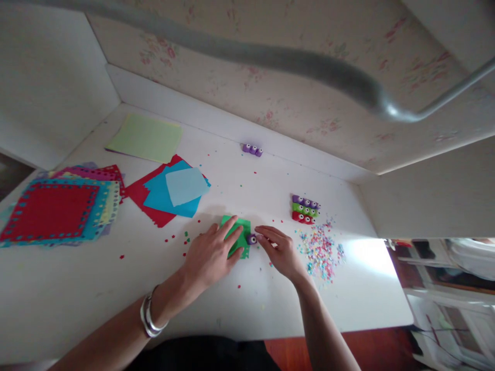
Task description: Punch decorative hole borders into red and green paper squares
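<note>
A small green sheet of paper (243,229) lies on the white table under the spread fingers of my left hand (211,252). Small notches or holes show along the sheet's lower right edge. At its right edge sits a small purple paper punch (252,239) with a white and dark round top. My right hand (280,250) has its fingertips drawn together at the right side of this punch; part of their contact is hidden. A silver bracelet circles my left wrist.
Hole-edged coloured sheets (58,211) are stacked at left, near red and blue sheets (154,193) and a pale green pile (147,136). More punches (305,208) stand in rows at right, above scattered confetti (323,250). Three purple punches (252,150) sit by the wall.
</note>
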The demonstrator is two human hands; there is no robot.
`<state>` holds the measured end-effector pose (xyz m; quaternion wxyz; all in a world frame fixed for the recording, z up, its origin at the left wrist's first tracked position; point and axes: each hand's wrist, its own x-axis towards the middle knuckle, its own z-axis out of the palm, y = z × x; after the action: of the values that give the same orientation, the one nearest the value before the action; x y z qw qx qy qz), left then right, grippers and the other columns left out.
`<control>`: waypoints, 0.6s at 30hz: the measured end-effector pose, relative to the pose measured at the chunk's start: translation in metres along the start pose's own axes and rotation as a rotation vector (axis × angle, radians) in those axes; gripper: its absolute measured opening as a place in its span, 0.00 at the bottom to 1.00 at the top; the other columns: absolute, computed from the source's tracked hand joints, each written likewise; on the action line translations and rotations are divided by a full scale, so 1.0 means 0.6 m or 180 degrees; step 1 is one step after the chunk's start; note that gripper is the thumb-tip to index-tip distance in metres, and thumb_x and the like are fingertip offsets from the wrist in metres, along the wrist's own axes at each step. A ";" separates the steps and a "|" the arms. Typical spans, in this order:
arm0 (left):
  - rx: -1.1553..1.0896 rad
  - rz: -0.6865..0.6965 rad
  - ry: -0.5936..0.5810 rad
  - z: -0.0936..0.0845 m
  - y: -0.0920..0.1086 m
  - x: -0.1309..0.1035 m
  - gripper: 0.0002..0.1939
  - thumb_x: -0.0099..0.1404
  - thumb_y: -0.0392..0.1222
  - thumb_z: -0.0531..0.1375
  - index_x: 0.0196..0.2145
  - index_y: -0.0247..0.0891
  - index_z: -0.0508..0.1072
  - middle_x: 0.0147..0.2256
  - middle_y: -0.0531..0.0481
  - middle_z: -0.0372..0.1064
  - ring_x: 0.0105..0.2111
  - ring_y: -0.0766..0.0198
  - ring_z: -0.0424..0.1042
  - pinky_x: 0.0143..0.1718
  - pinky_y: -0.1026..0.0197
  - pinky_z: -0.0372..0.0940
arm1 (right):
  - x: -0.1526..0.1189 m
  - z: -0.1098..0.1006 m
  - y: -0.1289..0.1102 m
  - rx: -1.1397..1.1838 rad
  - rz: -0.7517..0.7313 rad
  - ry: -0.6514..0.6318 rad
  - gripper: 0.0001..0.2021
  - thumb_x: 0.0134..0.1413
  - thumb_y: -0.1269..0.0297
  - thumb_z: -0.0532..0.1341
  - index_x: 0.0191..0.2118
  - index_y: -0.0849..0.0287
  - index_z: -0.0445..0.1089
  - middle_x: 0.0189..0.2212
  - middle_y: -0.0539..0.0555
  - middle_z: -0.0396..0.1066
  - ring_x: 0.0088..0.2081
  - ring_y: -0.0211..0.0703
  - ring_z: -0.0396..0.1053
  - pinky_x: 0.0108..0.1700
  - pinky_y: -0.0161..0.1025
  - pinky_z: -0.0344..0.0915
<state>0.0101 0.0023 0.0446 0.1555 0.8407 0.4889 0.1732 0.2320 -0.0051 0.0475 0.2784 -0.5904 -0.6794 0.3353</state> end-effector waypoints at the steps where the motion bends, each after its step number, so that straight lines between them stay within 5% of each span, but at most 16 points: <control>1: 0.0052 0.0022 0.0023 -0.003 -0.001 0.000 0.20 0.70 0.48 0.54 0.57 0.44 0.68 0.63 0.48 0.59 0.46 0.50 0.70 0.41 0.49 0.68 | 0.003 -0.001 0.000 0.0007 -0.0004 -0.0062 0.12 0.64 0.60 0.59 0.48 0.53 0.77 0.47 0.56 0.75 0.43 0.46 0.75 0.38 0.39 0.74; 10: -0.0541 0.0282 0.0019 0.023 -0.029 0.002 0.21 0.64 0.48 0.60 0.54 0.45 0.71 0.62 0.45 0.61 0.62 0.43 0.54 0.62 0.37 0.46 | 0.014 0.004 -0.004 0.0192 0.0174 -0.0346 0.11 0.63 0.58 0.60 0.43 0.53 0.78 0.42 0.55 0.76 0.39 0.45 0.74 0.38 0.40 0.73; 18: -0.0553 0.0161 0.0094 0.031 -0.016 0.001 0.20 0.64 0.49 0.60 0.53 0.45 0.71 0.60 0.44 0.63 0.62 0.43 0.57 0.63 0.32 0.37 | 0.011 0.009 -0.009 0.0518 0.0444 -0.0354 0.12 0.62 0.57 0.60 0.41 0.56 0.78 0.40 0.56 0.74 0.28 0.38 0.72 0.31 0.37 0.72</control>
<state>0.0111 0.0058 0.0238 0.2161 0.8335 0.4528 0.2312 0.2236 0.0003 0.0485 0.2633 -0.5922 -0.6215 0.4401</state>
